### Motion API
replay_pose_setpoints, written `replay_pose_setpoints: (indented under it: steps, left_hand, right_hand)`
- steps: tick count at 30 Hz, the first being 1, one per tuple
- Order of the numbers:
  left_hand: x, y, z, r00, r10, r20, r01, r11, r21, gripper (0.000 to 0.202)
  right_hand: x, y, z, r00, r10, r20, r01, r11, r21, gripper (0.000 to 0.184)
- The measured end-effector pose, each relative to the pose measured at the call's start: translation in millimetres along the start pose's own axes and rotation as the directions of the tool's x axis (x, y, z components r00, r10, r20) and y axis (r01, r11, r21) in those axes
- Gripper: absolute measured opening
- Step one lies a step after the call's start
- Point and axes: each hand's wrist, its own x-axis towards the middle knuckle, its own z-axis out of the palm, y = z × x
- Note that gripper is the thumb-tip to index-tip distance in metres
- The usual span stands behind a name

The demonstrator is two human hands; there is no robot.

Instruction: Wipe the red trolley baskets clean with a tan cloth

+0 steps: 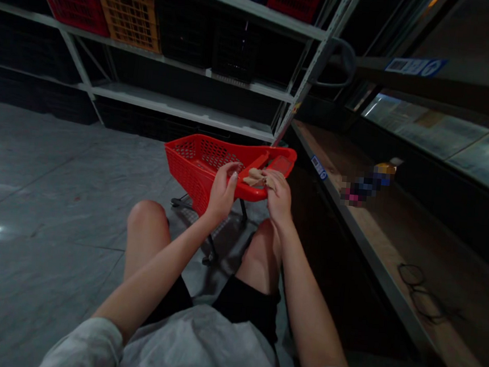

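Left of the fingers and below them, grey floor (48, 178): pale tiles are crossed by faint joints, and two bright reflections are caught there.
Shelving rack (182, 108): its white metal tiers are set beyond the fingertips.
Wooden shelf (394, 231): a long plank is placed to the right of the fingers, with a blue and white tag fixed to its front edge.
Red cart (189, 178): its perforated basket is stood directly under and beyond the fingers, carried on dark legs.
Red crate (70, 0): it is stored far ahead and left of the fingers.
Yellow crate (128, 13): it is lodged just right of the red crate, likewise beyond the fingers.
Left hand (222, 192): the fingers are loosely curled, with the thumb raised; nothing is seen held.
Right hand (280, 197): the fingers are closed over the tan piece.
Blurred item (368, 183): it is laid on the plank, well right of the fingers.
Eyeglasses (417, 289): they are rested on the plank, right of the fingers and nearer the body.
Tan piece (254, 177): it is gripped by the right fingertips above the handle end, between both hands; crumpled cloth or paper is perhaps shown.
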Motion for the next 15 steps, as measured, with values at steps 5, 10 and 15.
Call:
replay_pose_setpoints:
  steps: [5,10,15]
  left_hand:
    - [-19,10,7.6,0.991,0.094,0.1,-0.088,0.995,-0.054,0.055]
    - [-35,15,4.9,0.974,0.132,0.184,-0.155,0.981,0.113,0.073]
    - [-30,7,-25.1,0.922,0.188,0.338,-0.262,0.946,0.19,0.056]
  right_hand:
    - [-44,-52,4,0.992,-0.091,0.085,0.098,0.992,-0.084,0.054]
    - [-44,-77,-2,0.992,0.023,0.122,-0.045,0.982,0.181,0.06]
    - [-7,-70,2,0.983,0.069,0.172,-0.114,0.957,0.267,0.076]
